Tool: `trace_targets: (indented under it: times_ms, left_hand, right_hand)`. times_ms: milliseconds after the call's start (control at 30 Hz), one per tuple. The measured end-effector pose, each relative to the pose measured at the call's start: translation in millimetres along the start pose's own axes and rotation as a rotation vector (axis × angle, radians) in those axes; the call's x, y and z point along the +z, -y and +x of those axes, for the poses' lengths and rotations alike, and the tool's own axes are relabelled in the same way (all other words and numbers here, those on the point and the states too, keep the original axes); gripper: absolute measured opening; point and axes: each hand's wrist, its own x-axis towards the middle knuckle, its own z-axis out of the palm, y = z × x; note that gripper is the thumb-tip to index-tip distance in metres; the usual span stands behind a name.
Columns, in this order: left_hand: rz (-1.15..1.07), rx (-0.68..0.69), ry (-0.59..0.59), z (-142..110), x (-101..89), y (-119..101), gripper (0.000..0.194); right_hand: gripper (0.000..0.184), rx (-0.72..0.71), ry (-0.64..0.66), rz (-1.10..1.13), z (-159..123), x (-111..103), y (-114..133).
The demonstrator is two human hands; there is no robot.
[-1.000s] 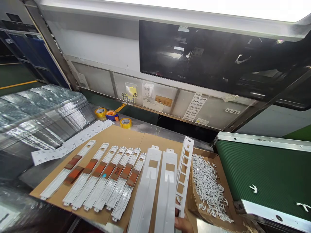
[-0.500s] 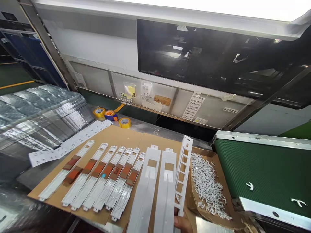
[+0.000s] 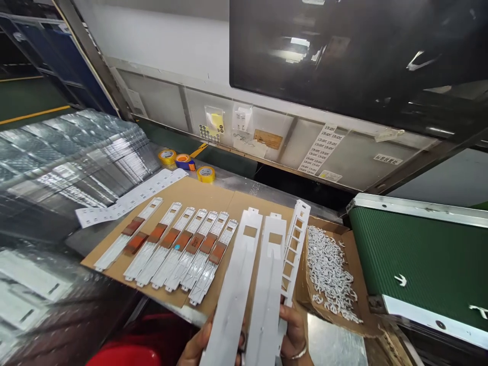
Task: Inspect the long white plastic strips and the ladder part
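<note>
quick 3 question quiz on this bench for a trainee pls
1. Multiple choice: what fills the open brown cardboard box beside the green ribbed conveyor belt?
A) small white plastic clips
B) rolls of tape
C) orange pads

2. True or false: the yellow-cored tape roll sits on the tan cardboard sheet.

3. Short answer: the left hand and right hand hold long white plastic pieces. Which hand has a metal bracelet at its wrist?

Key:
1. A
2. False, it sits on the grey bench beyond the sheet.
3. The right hand.
</note>
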Motion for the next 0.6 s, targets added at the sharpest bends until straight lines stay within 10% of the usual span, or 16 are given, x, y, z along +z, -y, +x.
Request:
trace_targets:
  times_ms: [300,600]
  left_hand:
    - [-0.033,0.019,-0.054,-2.6,6.9,0.8,0.046]
    - [-0.061,0.047,-0.019,-1.5,10.8,3.1,0.040]
  right_hand:
    - [0.015,-0.023,-0.073,0.041,1.2,3.3,1.1]
    - [0.030,0.181,0.117,0.064,-3.9,-4.5,-1.9]
